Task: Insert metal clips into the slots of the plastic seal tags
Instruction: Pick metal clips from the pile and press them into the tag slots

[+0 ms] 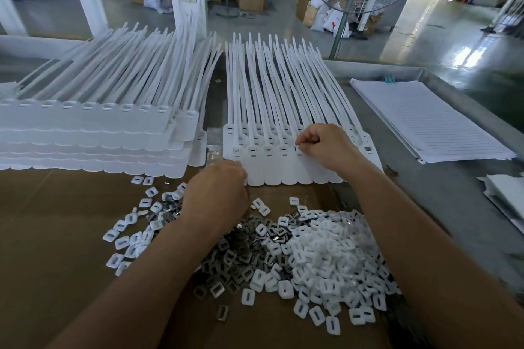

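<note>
- One sheet of seal tags (272, 170) lies at frame centre. Long axes run bottom to top, strap tips point to the upper edge, and the slotted heads are lowest.
- Right hand (326, 147) pinches a metal clip (297, 147) at one head's slot.
- Left hand (218, 193) is at the sheet's lower left corner; its grip cannot be told.
- Loose clips (235, 255) lie heaped below.

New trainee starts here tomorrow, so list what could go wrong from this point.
1. The right hand pinches a metal clip at one slot in the tag row; skewed, it may jam.
2. In the pile, loose clips and white caps lie mixed; a wrong pick is likely.
3. The left hand at the row's near edge could nudge the overlapped tags.
</note>
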`<state>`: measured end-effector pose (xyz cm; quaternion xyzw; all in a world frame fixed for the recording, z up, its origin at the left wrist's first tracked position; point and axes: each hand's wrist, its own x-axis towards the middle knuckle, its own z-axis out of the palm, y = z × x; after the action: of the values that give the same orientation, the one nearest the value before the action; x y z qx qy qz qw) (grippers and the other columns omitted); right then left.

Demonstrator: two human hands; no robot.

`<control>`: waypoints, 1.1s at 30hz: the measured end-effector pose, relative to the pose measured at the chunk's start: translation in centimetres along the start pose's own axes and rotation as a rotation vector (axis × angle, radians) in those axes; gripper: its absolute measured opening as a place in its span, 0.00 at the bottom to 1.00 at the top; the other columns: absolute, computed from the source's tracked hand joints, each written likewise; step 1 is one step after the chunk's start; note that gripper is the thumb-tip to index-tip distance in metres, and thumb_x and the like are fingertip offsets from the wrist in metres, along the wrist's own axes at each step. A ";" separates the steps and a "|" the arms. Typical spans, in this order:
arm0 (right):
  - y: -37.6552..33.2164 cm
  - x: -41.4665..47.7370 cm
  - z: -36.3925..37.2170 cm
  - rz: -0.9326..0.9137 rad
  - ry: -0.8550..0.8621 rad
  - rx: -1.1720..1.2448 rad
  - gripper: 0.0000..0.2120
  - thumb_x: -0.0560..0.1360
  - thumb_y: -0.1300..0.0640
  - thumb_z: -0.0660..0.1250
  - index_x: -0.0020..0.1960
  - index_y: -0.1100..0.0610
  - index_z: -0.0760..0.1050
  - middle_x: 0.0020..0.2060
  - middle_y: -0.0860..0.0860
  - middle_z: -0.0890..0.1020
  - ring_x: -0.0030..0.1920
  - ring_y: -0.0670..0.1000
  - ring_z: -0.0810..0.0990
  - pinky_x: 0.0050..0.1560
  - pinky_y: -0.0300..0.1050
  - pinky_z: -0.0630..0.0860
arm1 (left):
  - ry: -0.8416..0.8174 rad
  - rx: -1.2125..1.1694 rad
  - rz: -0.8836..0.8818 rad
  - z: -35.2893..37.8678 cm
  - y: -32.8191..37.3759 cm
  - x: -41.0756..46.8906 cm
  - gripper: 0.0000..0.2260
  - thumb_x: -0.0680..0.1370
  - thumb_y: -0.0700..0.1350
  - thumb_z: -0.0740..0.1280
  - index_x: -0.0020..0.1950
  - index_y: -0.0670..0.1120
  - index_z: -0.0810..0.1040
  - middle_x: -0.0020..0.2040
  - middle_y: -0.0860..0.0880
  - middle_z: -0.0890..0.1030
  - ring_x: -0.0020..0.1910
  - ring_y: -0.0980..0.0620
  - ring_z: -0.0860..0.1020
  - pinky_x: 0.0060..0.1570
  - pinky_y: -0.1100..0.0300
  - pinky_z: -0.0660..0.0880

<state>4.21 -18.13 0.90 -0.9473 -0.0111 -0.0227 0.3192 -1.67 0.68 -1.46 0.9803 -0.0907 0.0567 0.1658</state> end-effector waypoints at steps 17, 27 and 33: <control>0.2 1.1 0.5 0.071 0.048 0.006 0.09 0.71 0.60 0.71 0.44 0.50 0.72 0.40 0.44 0.76 0.45 0.46 0.75 0.48 0.42 0.71 | 0.020 0.015 0.000 -0.1 0.2 0.0 0.15 0.75 0.38 0.57 0.58 0.43 0.77 0.59 0.48 0.77 0.55 0.49 0.76 0.52 0.59 0.72; 0.0 1.8 0.5 0.107 0.037 -0.031 0.10 0.71 0.61 0.71 0.38 0.49 0.72 0.44 0.46 0.76 0.48 0.48 0.74 0.48 0.43 0.69 | 0.024 0.000 0.005 0.0 0.0 0.1 0.14 0.74 0.38 0.57 0.56 0.43 0.78 0.58 0.47 0.78 0.54 0.49 0.77 0.52 0.59 0.72; 1.6 0.4 0.4 -0.050 0.037 0.036 0.06 0.75 0.60 0.66 0.49 0.51 0.73 0.41 0.42 0.75 0.39 0.36 0.71 0.38 0.26 0.63 | 0.002 -0.019 0.011 -0.2 0.0 0.2 0.14 0.75 0.38 0.57 0.55 0.45 0.78 0.60 0.49 0.77 0.57 0.51 0.75 0.55 0.60 0.71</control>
<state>4.65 -19.12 -0.35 -0.9403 -0.0293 -0.0479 0.3358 -1.44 0.72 -1.26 0.9782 -0.0963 0.0578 0.1748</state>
